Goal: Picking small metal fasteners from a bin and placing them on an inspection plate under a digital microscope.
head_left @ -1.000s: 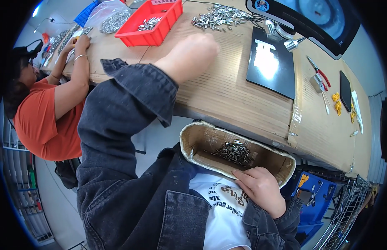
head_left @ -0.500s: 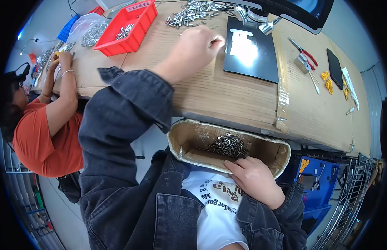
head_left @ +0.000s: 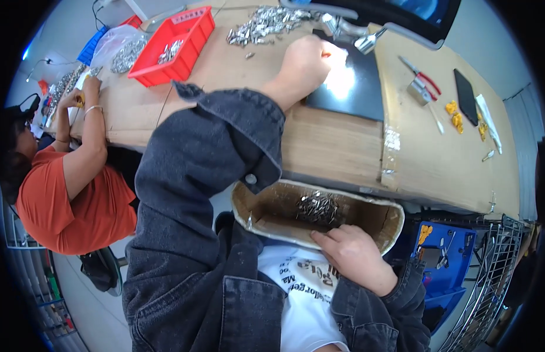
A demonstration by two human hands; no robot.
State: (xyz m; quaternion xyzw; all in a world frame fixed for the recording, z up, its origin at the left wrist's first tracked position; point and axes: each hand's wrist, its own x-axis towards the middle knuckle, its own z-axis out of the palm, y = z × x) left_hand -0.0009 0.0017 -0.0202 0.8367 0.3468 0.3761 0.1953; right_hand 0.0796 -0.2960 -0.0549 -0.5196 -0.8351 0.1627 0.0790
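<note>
My left hand point(head_left: 308, 63) is over the table at the dark flat pad point(head_left: 348, 100), beneath a bright patch of light. Its fingers are curled closed, and whatever they hold is hidden. Against the table's front edge, in front of my body, is an open cardboard box point(head_left: 266, 218) with a taped rim. Small shiny metal parts point(head_left: 317, 208) lie in a heap inside it. My right hand point(head_left: 357, 258) grips the box's near rim, thumb on the outer side and fingers bent over the edge.
A red bin point(head_left: 172, 50) with metal parts and a loose metal heap point(head_left: 272, 24) lie beyond my left hand. Lamp arms point(head_left: 348, 29) and a screen point(head_left: 401, 17) overhang the pad. Pliers point(head_left: 422, 79) and a phone point(head_left: 466, 97) lie right. A co-worker point(head_left: 73, 188) works at left.
My left hand has moved right, from beside the pad to over its left part. My right hand stays on the box rim. The view has shifted slightly.
</note>
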